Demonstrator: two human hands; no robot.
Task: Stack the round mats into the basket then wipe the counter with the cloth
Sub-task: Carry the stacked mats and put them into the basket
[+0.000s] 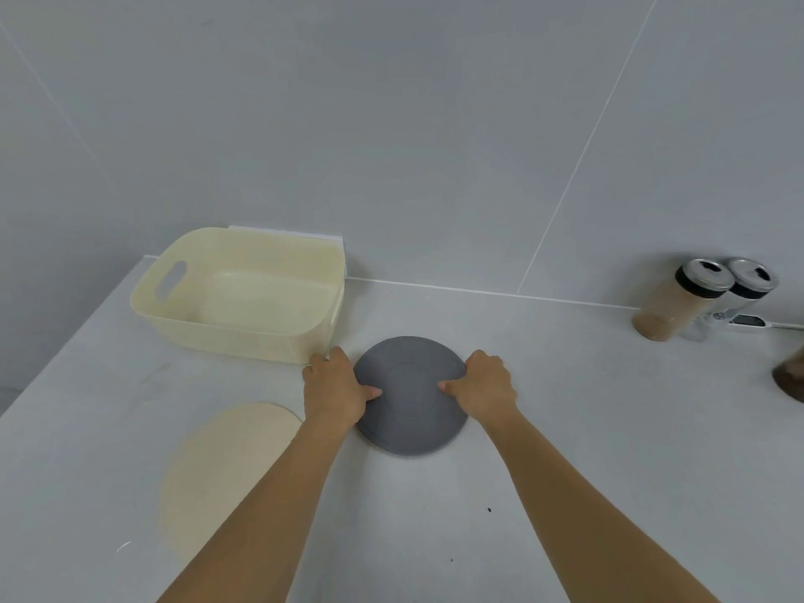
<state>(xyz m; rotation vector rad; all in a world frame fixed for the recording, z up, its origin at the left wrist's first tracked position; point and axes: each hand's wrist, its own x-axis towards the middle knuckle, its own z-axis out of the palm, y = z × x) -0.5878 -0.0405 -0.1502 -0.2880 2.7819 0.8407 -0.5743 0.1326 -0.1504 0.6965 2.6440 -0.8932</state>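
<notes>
A dark grey round mat (411, 398) lies at the middle of the pale counter. My left hand (335, 389) grips its left edge with the thumb on top. My right hand (485, 389) grips its right edge the same way. A cream plastic basket (243, 317) with a cut-out handle stands behind and to the left, its near corner close to my left hand; nothing lies inside it. A beige round mat (217, 467) lies flat on the counter at the front left, partly hidden by my left forearm. No cloth is in view.
Two jars with black-and-silver lids (678, 300) stand against the wall at the back right, beside a small white device (746, 320). A dark brown object (789, 374) is cut off at the right edge. The counter (587, 406) meets a grey tiled wall.
</notes>
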